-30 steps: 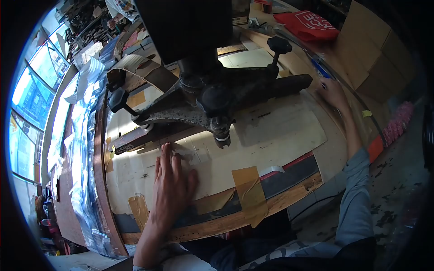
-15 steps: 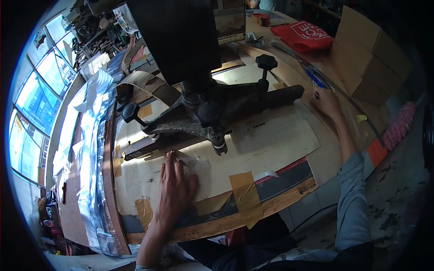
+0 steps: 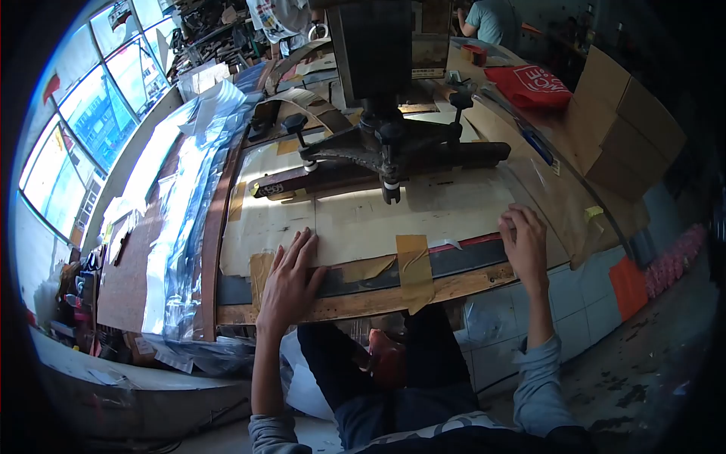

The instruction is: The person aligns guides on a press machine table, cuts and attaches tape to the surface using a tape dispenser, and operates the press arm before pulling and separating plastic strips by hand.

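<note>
My left hand (image 3: 290,281) lies with fingers stretched out on the near left part of a pale sheet (image 3: 355,231) over a wood-edged board (image 3: 355,304). My right hand (image 3: 527,244) is above the sheet's near right corner, fingers loosely bent and apart, with nothing visible in them. Strips of brown tape (image 3: 414,265) cross the board's near edge. Beyond my hands, a dark metal clamp head (image 3: 389,140) with black knobs stands over the sheet, above a dark bar (image 3: 446,157). A blue-handled cutter (image 3: 535,145) lies on the right of the table.
A red bag (image 3: 529,87) and a cardboard box (image 3: 631,113) are at the back right. Plastic-wrapped material (image 3: 185,197) runs along the left side. Another person (image 3: 490,21) is at the far back. Pink bristly material (image 3: 673,261) hangs at the right edge.
My right hand has come away from the blue cutter and moved toward the near edge of the board. My left hand stays flat near the left. The view has drawn back.
</note>
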`<state>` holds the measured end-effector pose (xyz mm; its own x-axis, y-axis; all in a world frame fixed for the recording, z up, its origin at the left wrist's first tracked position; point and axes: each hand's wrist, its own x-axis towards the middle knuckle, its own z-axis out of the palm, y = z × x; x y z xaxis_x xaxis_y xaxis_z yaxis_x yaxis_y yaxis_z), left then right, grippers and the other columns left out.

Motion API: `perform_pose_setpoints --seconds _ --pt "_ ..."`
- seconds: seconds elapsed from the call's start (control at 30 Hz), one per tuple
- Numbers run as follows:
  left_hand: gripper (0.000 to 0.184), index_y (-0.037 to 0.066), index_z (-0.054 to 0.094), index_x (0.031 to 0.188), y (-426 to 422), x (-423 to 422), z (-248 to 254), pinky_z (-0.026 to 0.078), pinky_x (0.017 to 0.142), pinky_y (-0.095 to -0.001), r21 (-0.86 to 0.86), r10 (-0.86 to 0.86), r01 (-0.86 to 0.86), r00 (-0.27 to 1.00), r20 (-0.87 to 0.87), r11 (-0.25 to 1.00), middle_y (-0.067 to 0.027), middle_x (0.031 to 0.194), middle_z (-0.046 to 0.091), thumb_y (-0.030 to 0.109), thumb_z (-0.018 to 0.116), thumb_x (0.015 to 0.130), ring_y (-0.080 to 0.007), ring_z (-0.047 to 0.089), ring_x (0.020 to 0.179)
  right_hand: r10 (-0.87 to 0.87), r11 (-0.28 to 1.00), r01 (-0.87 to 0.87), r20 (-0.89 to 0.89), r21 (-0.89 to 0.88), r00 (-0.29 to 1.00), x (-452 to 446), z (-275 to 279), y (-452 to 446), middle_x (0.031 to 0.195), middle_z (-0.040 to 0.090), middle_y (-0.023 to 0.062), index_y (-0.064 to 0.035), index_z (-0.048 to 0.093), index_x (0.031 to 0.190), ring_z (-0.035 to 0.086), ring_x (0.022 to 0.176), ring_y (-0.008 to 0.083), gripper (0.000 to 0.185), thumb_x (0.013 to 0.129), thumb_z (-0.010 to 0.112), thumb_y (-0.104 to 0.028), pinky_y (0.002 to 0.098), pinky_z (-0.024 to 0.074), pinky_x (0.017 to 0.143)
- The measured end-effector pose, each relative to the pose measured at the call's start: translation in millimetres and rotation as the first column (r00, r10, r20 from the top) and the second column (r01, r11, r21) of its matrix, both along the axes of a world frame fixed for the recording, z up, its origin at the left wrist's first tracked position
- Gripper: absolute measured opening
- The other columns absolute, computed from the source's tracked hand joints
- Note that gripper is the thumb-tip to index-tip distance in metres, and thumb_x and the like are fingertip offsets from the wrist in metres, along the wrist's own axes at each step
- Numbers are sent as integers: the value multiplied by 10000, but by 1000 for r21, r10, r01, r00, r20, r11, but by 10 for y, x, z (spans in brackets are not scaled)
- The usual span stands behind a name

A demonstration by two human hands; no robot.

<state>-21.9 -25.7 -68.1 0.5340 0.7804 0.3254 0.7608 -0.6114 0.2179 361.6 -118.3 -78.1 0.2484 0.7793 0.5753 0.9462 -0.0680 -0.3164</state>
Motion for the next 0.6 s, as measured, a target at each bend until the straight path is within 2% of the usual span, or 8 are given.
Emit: perform_pose_setpoints --seconds 0.1,0.13,0.23,0.27,0.37,0.5,0.53,0.6 --pt "367 54 514 1223 -226 -156 -58 361 1034 -412 -53 162 -154 961 223 987 -129 1313 502 213 538 894 -289 450 1246 9 997 -11 20 79 1000 -557 -95 -231 1076 606 99 -31 610 1008 573 985 278 179 872 589 -145 417 365 921" --pt "247 48 586 1096 -261 -148 -135 450 909 -398 64 212 -247 917 338 967 -126 1144 605 177 537 891 -306 559 1100 0 994 -4 37 111 999 -665 -142 -287 1097 611 95 -37 611 1024 575 996 272 181 887 570 -147 419 357 932" --pt "180 34 613 987 -355 -101 -229 480 780 -406 4 427 -495 755 498 869 -114 976 644 162 534 888 -319 619 914 -51 966 49 4 252 999 -792 -424 -311 1132 617 83 -60 616 1048 563 1042 256 203 922 492 -161 430 334 958" --pt "163 34 624 914 -354 -83 -288 477 688 -390 131 383 -535 735 560 834 -100 847 640 156 519 891 -312 624 785 -62 956 65 -21 287 998 -810 -499 -325 1142 622 75 -71 616 1084 546 1075 255 280 950 407 -200 420 329 963" --pt "174 43 629 904 -406 -232 -542 480 669 -370 310 218 -445 800 558 840 -92 857 646 145 488 900 -294 628 773 -42 923 0 100 384 994 -741 -728 -331 1144 613 75 -59 603 1124 537 1076 271 352 966 354 -252 421 332 956" --pt "247 82 646 944 -496 -313 -883 421 839 -374 548 97 -375 878 468 748 -39 1024 671 202 431 932 -232 634 866 22 911 -80 147 405 989 -646 -841 -375 1176 575 99 -43 580 1153 510 1105 289 416 980 297 -292 433 327 960" --pt "289 94 643 1004 -509 -349 -961 374 902 -369 554 112 -358 897 428 752 -22 1112 649 248 404 946 -214 605 969 21 906 -90 169 415 985 -636 -873 -388 1191 560 108 -41 571 1162 501 1114 294 420 981 290 -295 443 322 963" --pt "306 101 637 1029 -492 -384 -1048 377 895 -363 590 117 -355 908 402 726 -24 1141 634 261 389 949 -212 583 1006 6 900 -87 188 427 982 -661 -932 -402 1219 535 122 -38 547 1186 483 1135 304 426 983 281 -302 468 309 976"
